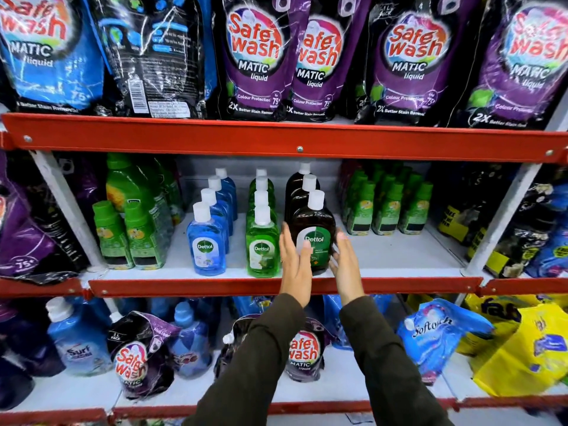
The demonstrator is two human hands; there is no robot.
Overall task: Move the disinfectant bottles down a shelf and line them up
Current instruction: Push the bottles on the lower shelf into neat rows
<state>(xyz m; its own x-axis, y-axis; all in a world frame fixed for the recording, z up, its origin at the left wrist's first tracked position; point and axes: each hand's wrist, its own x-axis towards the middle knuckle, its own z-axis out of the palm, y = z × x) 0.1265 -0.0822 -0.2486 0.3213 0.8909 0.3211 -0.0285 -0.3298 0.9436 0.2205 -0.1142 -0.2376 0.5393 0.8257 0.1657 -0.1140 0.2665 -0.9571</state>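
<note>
On the middle shelf (399,256) stand three front-to-back rows of white-capped Dettol bottles: a blue row with its front bottle (206,241), a green row with its front bottle (262,244), and a brown row with its front bottle (314,232). My left hand (295,259) lies flat against the left side of the front brown bottle, fingers straight. My right hand (345,262) is open beside its right side, palm inward. Neither hand is closed around the bottle, which stands on the shelf.
Green-capped bottles stand left (123,235) and right (387,207) of the rows. Safe wash pouches (258,56) fill the top shelf. The lower shelf holds a Surf bottle (76,339), Safe wash pouches (138,355), a Softouch pouch (436,330) and yellow packs (522,348). Red shelf rails (215,285) run across.
</note>
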